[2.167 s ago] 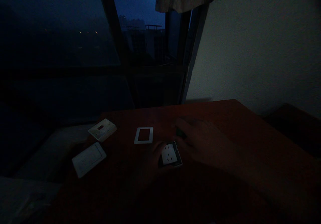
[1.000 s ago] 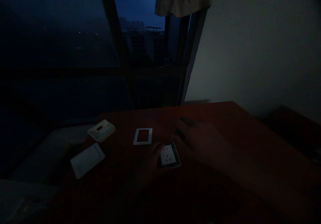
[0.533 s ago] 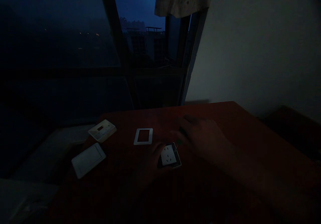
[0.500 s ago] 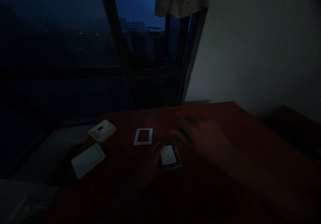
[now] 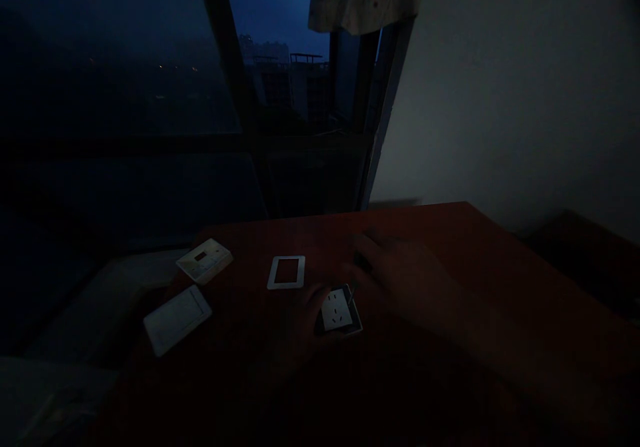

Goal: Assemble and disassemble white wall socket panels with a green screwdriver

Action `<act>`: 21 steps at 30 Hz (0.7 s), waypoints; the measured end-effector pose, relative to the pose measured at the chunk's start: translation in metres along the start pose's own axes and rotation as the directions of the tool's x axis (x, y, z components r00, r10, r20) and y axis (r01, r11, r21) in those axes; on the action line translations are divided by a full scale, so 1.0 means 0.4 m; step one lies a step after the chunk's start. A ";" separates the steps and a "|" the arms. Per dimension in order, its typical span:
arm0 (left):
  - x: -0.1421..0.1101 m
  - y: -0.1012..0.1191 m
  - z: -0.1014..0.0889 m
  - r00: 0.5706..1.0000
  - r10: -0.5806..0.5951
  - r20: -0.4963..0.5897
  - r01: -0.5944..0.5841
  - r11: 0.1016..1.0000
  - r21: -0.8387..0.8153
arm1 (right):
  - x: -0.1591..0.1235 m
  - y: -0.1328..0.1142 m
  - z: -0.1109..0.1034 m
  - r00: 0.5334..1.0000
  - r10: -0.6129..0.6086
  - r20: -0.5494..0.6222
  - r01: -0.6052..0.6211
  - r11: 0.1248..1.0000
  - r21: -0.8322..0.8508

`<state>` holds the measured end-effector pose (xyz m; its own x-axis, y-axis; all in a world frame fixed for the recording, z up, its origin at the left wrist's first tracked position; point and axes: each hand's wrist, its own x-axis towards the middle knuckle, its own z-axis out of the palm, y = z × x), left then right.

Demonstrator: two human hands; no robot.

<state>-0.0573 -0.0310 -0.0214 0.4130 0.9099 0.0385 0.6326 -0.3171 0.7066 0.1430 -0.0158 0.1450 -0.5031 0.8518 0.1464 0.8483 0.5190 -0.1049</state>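
The white socket block (image 5: 337, 310) sits within the grip of the left hand (image 5: 301, 323), fingers curled round its left side; the right hand (image 5: 403, 270) holds a thin-shafted screwdriver (image 5: 352, 293), tip at the block's upper right edge. On the reddish surface (image 5: 425, 220) lie 1 flat square frame (image 5: 285, 286), 1 boxy cover (image 5: 215, 265) and 1 pale rectangular plate (image 5: 175, 322). Unlike 0.5 s ago, the handle's green lower end is hidden.

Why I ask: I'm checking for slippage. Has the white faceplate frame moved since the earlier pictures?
No: against the table's far edge, the white faceplate frame hasn't visibly shifted.
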 end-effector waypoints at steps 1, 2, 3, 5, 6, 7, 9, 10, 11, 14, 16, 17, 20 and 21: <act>0.000 -0.001 0.000 1.000 -0.003 0.004 0.003 1.000 0.000 | -0.003 0.001 -0.002 0.999 -0.035 0.008 0.035 0.997 0.066; -0.001 -0.002 0.001 1.000 -0.009 0.006 0.009 1.000 -0.001 | -0.006 0.003 -0.005 0.997 -0.069 0.015 0.067 0.989 0.133; -0.002 -0.003 0.001 1.000 -0.016 0.007 0.016 1.000 -0.005 | -0.009 0.005 -0.007 0.995 -0.098 0.021 0.093 0.978 0.187; -0.003 -0.004 0.000 1.000 -0.020 0.004 0.020 1.000 -0.011 | -0.012 0.009 -0.007 0.992 -0.120 0.022 0.112 0.968 0.225; -0.003 -0.005 -0.001 1.000 -0.015 0.003 0.015 1.000 -0.013 | -0.011 0.010 -0.006 0.993 -0.113 0.013 0.108 0.972 0.208; -0.004 -0.006 -0.001 1.000 -0.009 0.006 0.009 1.000 -0.011 | -0.009 0.010 -0.003 0.995 -0.097 0.002 0.095 0.980 0.172; -0.004 -0.007 -0.001 1.000 0.000 0.010 0.000 1.000 0.008 | -0.003 0.007 0.003 0.999 -0.045 -0.020 0.046 0.997 0.061; -0.004 -0.008 -0.001 1.000 0.001 0.005 -0.001 1.000 0.017 | 0.000 0.005 0.006 1.000 -0.014 -0.024 0.014 1.000 0.005; -0.004 -0.008 -0.001 1.000 0.002 0.001 -0.002 1.000 0.023 | 0.002 0.002 0.008 1.000 0.015 -0.024 -0.016 0.999 -0.041; -0.004 -0.008 -0.001 1.000 0.014 -0.003 -0.013 1.000 0.027 | 0.002 -0.005 0.006 0.999 0.034 -0.024 -0.035 0.998 -0.056; -0.004 -0.005 -0.001 1.000 0.017 -0.003 -0.017 1.000 0.024 | -0.004 -0.004 -0.001 1.000 -0.020 -0.001 0.020 0.999 0.045; -0.004 -0.004 -0.001 1.000 0.018 -0.005 -0.017 1.000 0.024 | -0.007 -0.002 -0.005 0.999 -0.052 0.017 0.050 0.993 0.104; -0.002 -0.001 -0.001 1.000 0.018 -0.007 -0.017 0.999 0.027 | -0.013 0.005 -0.012 0.994 -0.095 0.051 0.086 0.982 0.169; -0.002 0.001 -0.001 1.000 0.016 -0.002 -0.016 0.999 0.032 | -0.013 0.006 -0.011 0.996 -0.084 0.040 0.078 0.987 0.139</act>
<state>-0.0576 -0.0316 -0.0208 0.4216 0.9054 0.0509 0.6469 -0.3397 0.6827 0.1484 -0.0195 0.1484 -0.5786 0.8074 0.1154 0.7754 0.5884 -0.2291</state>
